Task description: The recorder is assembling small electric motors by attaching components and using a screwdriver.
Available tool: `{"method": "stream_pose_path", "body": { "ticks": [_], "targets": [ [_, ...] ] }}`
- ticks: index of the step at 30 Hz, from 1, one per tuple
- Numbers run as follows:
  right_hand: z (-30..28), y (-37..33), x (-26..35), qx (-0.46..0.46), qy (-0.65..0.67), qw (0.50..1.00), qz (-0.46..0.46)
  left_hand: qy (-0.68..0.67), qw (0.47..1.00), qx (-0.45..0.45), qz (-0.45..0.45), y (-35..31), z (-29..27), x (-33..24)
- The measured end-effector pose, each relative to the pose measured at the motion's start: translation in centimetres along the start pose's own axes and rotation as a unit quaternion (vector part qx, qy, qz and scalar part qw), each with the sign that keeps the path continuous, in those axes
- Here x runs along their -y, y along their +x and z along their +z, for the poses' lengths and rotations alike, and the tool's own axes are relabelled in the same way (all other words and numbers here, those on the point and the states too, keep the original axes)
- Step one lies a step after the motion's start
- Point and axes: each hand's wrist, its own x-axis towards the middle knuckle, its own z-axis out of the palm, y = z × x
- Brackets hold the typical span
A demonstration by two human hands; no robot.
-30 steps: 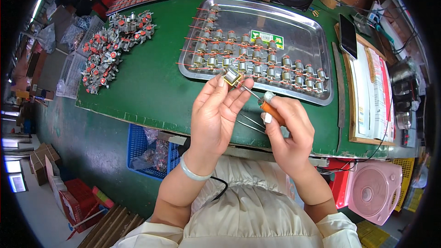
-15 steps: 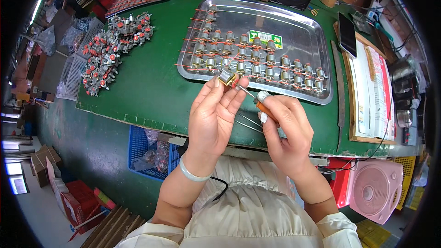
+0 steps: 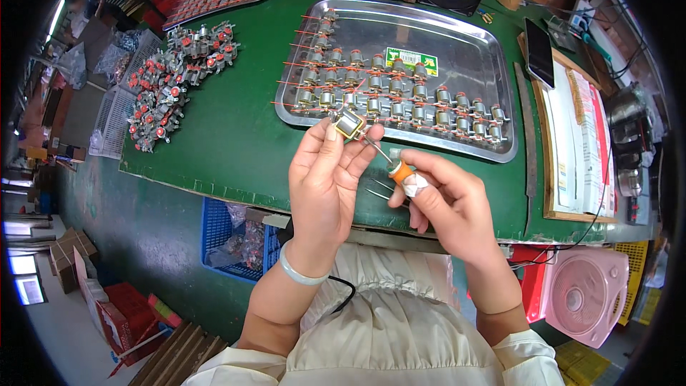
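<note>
Abv bench: R hand shifted grip on s/driver.

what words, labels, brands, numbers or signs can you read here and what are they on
No text is clear enough to quote.
Green and white sticker in the tray: barcode and small print, too small to read.
Papers at right: print too small and blurred to read.
Phone: dark screen, no text visible.
Motor in the left hand: no lettering visible.
</note>
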Motion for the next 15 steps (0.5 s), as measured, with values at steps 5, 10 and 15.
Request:
{"method": "stream_pose_path", "body": {
  "ticks": [5,10,15],
  "targets": [
    [-0.4,0.4,0.1,0.019,0.087,0.995,0.055,0.082,0.996,0.017,0.029,-0.4,0.6,-0.1],
    [0.7,1.3,-0.8,-0.083,0.029,0.993,-0.08,0.258,0.954,0.024,0.152,-1.0,1.1,0.9],
    [0.4,1.6,-1.5,-0.043,0.202,0.978,-0.024,0.3,0.937,0.039,0.177,-1.2,1.0,1.0]
  ]
}}
